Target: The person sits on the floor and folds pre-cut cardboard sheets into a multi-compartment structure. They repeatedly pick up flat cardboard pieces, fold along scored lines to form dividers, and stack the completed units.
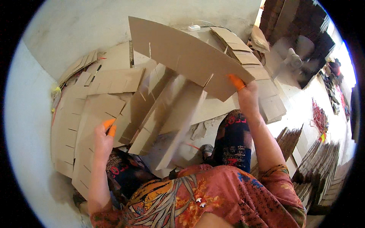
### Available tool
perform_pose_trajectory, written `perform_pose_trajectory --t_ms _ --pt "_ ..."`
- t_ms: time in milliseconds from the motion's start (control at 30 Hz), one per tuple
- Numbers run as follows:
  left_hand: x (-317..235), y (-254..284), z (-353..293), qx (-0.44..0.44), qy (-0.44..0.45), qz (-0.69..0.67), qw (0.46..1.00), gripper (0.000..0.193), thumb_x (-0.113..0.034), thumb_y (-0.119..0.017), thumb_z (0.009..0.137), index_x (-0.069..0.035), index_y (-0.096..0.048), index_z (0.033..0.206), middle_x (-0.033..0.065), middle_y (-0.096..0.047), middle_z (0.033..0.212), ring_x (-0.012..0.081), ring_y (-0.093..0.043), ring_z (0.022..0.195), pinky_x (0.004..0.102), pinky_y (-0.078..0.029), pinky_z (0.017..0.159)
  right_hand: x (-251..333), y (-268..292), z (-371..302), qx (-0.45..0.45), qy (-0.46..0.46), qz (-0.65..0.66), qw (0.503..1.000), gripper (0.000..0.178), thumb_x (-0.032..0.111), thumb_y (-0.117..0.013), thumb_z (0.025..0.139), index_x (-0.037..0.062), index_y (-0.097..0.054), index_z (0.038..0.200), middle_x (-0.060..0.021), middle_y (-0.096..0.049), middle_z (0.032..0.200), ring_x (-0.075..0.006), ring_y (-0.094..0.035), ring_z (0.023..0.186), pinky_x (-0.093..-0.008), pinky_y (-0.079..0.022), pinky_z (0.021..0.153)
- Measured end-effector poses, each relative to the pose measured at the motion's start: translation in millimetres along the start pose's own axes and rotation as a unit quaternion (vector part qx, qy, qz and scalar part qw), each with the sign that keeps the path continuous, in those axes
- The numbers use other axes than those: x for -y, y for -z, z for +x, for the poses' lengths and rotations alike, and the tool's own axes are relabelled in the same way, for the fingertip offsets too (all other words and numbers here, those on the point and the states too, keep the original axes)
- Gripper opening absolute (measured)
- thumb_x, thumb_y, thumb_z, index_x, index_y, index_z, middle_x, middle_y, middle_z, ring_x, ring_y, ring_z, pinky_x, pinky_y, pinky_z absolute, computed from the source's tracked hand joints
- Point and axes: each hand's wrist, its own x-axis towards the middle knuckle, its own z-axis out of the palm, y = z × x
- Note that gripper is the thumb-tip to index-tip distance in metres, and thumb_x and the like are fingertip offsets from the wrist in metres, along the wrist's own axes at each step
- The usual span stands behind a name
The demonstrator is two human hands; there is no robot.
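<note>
My right hand (247, 95), with orange covers on its fingertips, grips the right end of a long brown cardboard strip (182, 57). The strip is held up tilted, its left end higher, and slots run along its lower edge. Beneath it, several upright cardboard strips (152, 117) lean side by side, and at least one meets the held strip at a slot. My left hand (103, 138), also with orange fingertip covers, is closed at the right edge of a slotted cardboard sheet (100, 104); its fingers partly hide what they pinch.
Slotted cardboard sheets (66, 129) lie in overlapping stacks at the left. Another stack (243, 57) runs along the back right. Bundled cardboard pieces (319, 171) stand at the lower right. A black pen (97, 72) lies on the left sheets, and a fan (292, 59) stands at the far right.
</note>
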Motion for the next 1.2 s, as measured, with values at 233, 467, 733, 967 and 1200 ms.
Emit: perform_pose_trajectory --t_ms 233,467,733,967,1200 --pt "-5 3 -7 0.002 0.058 -0.011 0.998 0.022 -0.002 -0.058 0.084 0.002 -0.063 0.105 0.0046 -0.062 0.078 0.0086 -0.050 0.068 0.0240 -0.043 0.062 8 0 9 0.005 0.038 -0.030 0.999 0.015 0.007 -0.063 0.083 0.0014 -0.066 0.097 0.0016 -0.065 0.085 -0.0069 -0.054 0.075 -0.0244 -0.045 0.067" --pt "-7 3 -7 0.003 0.060 0.000 0.998 0.022 -0.002 -0.058 0.084 0.001 -0.063 0.105 0.0032 -0.062 0.078 0.0073 -0.050 0.068 0.0229 -0.042 0.061 -8 8 15 0.020 0.042 -0.060 0.997 0.016 0.008 -0.063 0.084 0.0014 -0.066 0.098 0.0028 -0.064 0.084 -0.0068 -0.053 0.074 -0.0243 -0.045 0.067" --pt "-8 0 -9 -0.006 0.071 -0.014 0.997 0.023 -0.003 -0.058 0.084 0.002 -0.063 0.106 0.0041 -0.063 0.079 0.0084 -0.053 0.070 0.0237 -0.044 0.063 -27 13 7 0.109 -0.029 -0.165 0.980 0.019 0.009 -0.059 0.086 -0.0005 -0.064 0.101 -0.0029 -0.067 0.082 -0.0058 -0.052 0.076 -0.0254 -0.046 0.067" --pt "-16 2 -4 0.029 0.095 0.001 0.995 0.026 -0.008 -0.060 0.085 0.002 -0.060 0.109 0.0102 -0.065 0.093 0.0144 -0.060 0.085 0.0268 -0.047 0.077 -89 18 -34 0.127 -0.094 -0.156 0.975 0.027 0.007 -0.065 0.081 -0.0004 -0.062 0.107 -0.0080 -0.067 0.090 -0.0075 -0.054 0.082 -0.0246 -0.046 0.075" --pt "-41 -6 42 0.046 -0.002 0.019 0.999 0.033 -0.018 -0.060 0.087 0.000 -0.058 0.115 0.0114 -0.064 0.101 0.0197 -0.060 0.094 0.0304 -0.046 0.083 -20 9 -15 0.158 0.121 -0.227 0.953 0.058 0.012 -0.066 0.079 0.0114 -0.042 0.132 -0.0221 -0.064 0.093 -0.0278 -0.064 0.085 -0.0346 -0.050 0.075"
